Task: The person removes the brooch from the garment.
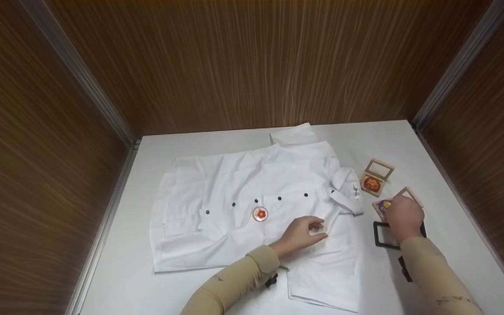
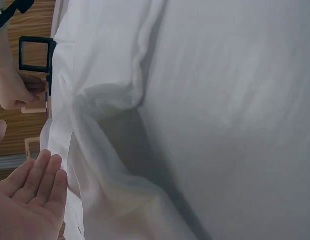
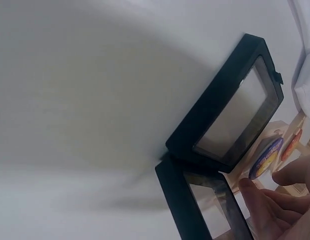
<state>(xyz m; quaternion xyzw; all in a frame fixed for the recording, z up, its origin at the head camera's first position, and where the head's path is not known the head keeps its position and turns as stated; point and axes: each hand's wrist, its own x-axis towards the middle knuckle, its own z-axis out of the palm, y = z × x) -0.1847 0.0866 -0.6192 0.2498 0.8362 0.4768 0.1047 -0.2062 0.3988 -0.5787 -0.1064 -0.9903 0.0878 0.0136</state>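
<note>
A white button-up shirt (image 1: 243,175) lies spread on the table, with a round flower badge (image 1: 260,213) on its front. My left hand (image 1: 302,234) hovers over the shirt; its palm (image 2: 29,200) shows fairly straight fingers and holds nothing. At the right, my right hand (image 1: 405,216) reaches into an open wooden case, at a round purple-and-yellow badge (image 3: 266,159). Its thumb and finger are spread beside the badge's edge, a gap showing between them. Whether they touch it is hard to tell.
An open wooden case (image 1: 378,168) holding an orange-red badge (image 1: 372,184) stands farther back. A dark framed case (image 3: 220,105), hinged open, is nearest my right wrist. Brown wood-grain panels (image 1: 252,61) wall the white table (image 1: 120,236) at the back and sides.
</note>
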